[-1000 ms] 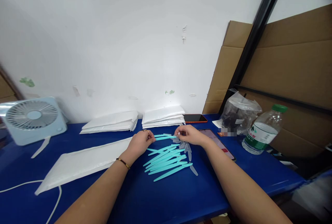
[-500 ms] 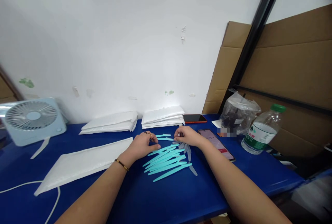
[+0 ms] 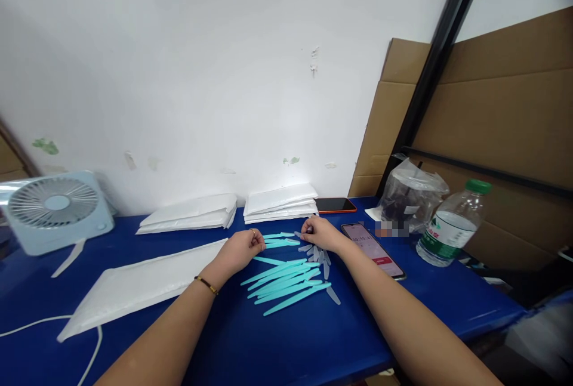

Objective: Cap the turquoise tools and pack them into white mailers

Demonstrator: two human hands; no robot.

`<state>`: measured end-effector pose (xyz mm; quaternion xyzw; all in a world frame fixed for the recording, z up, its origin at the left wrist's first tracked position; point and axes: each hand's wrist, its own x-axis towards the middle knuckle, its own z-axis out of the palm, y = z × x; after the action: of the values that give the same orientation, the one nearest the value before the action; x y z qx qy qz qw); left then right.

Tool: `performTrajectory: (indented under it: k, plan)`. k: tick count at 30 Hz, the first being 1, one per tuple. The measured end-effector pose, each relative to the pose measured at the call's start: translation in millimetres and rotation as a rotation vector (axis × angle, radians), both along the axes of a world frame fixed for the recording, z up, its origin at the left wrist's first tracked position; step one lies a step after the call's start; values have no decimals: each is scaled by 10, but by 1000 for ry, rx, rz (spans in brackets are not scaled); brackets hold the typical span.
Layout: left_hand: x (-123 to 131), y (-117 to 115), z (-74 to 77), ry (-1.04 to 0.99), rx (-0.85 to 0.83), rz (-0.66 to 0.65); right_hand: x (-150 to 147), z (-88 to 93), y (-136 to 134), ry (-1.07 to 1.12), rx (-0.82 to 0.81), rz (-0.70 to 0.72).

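My left hand (image 3: 244, 247) is closed in a pinch at the handle end of a teal eyebrow razor (image 3: 283, 243), just left of the pile. Beside it lies another teal razor (image 3: 278, 235). My right hand (image 3: 321, 233) has thumb and fingers pinched on a small clear blade cap (image 3: 298, 235), near the razors' head ends. Below both hands, several more teal razors (image 3: 286, 281) are spread in a loose fan, heads to the right. Several loose translucent caps (image 3: 320, 255) lie under my right hand, and one cap (image 3: 333, 295) sits apart lower down.
A white padded envelope (image 3: 143, 284) lies left on the blue table (image 3: 286, 350). Two envelope stacks (image 3: 188, 212) (image 3: 281, 201) rest along the wall. A fan (image 3: 58, 210) stands far left; phones (image 3: 373, 249) (image 3: 335, 205), a bagged cup (image 3: 412, 195) and a water bottle (image 3: 452, 228) are right.
My left hand has drawn slightly left and its fingers have closed. A razor from the top of the fan now lies up near the far ones. My right hand has barely shifted.
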<state>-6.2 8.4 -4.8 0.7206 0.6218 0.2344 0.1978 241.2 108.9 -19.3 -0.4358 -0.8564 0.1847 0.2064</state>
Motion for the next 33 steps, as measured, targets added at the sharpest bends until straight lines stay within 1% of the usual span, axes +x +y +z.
performTrajectory:
  k: [4,7,12,16,21,26,29,31,33]
  plan:
    - [-43,26,-3,-2,22,29,1,-34,39,17,-86,28]
    - [-69,48,-20,-14,24,38,52,-28,54,75,-134,37]
    - [-91,77,-43,-43,30,55,82,4,23,234,-314,149]
    - [-88,76,-35,-43,37,46,34,46,-44,289,-369,196]
    - [-97,77,-12,-52,27,36,31,99,-75,295,-378,217]
    - [-68,79,-5,-56,25,17,4,99,-89,291,-389,262]
    - [-27,70,5,-18,33,-26,-55,101,-132,261,-341,280]
    - [-11,58,23,40,74,14,-65,120,-154,223,-278,248]
    - [-10,37,49,89,145,70,-30,154,-160,170,-165,183]
